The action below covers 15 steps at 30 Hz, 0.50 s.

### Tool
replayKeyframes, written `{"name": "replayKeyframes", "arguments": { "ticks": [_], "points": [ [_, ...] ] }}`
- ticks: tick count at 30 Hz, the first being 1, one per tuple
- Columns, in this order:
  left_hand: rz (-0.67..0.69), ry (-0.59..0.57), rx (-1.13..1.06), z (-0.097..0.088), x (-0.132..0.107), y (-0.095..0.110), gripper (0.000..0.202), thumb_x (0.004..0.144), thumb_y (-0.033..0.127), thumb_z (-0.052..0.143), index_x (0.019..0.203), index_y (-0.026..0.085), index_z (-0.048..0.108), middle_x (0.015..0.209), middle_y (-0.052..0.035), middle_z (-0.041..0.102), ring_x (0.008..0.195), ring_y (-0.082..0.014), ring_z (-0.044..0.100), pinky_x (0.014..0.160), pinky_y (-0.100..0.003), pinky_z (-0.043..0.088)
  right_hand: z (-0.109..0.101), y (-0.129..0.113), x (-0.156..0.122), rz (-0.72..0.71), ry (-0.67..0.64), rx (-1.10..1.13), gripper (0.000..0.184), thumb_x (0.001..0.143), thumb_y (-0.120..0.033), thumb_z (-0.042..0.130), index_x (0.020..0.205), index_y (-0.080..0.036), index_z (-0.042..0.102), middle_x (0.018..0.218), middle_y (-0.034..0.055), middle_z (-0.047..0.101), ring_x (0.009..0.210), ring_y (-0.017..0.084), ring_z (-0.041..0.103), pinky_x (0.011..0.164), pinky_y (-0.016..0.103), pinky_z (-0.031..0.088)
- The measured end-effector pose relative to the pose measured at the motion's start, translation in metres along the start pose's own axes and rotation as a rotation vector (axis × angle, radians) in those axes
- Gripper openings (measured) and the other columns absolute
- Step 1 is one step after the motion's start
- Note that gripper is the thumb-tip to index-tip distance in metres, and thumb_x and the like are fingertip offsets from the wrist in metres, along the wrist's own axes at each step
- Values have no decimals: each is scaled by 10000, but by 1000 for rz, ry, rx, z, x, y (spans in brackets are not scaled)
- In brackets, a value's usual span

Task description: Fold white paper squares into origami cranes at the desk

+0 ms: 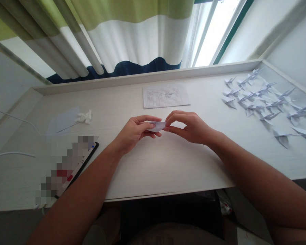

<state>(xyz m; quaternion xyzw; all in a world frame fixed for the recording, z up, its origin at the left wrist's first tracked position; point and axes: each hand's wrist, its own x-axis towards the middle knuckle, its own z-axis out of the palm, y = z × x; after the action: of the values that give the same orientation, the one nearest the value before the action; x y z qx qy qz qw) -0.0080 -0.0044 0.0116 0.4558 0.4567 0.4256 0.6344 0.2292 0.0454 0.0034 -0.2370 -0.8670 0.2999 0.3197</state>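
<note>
A small piece of folded white paper (158, 126) is held just above the middle of the desk, between both hands. My left hand (137, 131) grips its left end, thumb on the near face and fingers behind and below. At the right end, my right hand (188, 126) pinches the paper's corner between thumb and fingertips. Part of the paper is hidden by the left thumb and fingers. On the right side of the desk lie several folded white paper cranes (260, 93), spread out with pointed wings and tips.
A printed form sheet (165, 97) lies beyond my hands on the white desk (168, 163). To the left are loose paper sheets (63, 120), a crumpled tissue (84, 117) and a dark-edged tablet-like device (78, 166), partly blurred. White cables (12, 154) run in from the left. Curtains (132, 37) hang behind.
</note>
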Motion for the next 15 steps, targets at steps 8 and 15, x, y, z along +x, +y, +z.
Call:
{"name": "replayKeyframes", "arguments": {
  "ticks": [8, 15],
  "points": [
    [-18, -34, -56, 0, 0, 1, 310, 880, 401, 834, 1053, 144, 841, 937, -103, 823, 770, -205, 781, 741, -314, 601, -1, 0, 0, 131, 52, 150, 247, 911, -475, 799, 859, -238, 753, 912, 47, 797, 853, 229, 725, 811, 404, 579],
    [-56, -24, -15, 0, 1, -4, 317, 822, 375, 906, 1040, 161, 821, 979, -103, 833, 809, -218, 804, 773, -320, 600, 7, 1, 0, 229, 93, 228, 233, 912, -401, 779, 827, -218, 664, 834, 31, 766, 791, 198, 717, 792, 397, 610]
  ]
}}
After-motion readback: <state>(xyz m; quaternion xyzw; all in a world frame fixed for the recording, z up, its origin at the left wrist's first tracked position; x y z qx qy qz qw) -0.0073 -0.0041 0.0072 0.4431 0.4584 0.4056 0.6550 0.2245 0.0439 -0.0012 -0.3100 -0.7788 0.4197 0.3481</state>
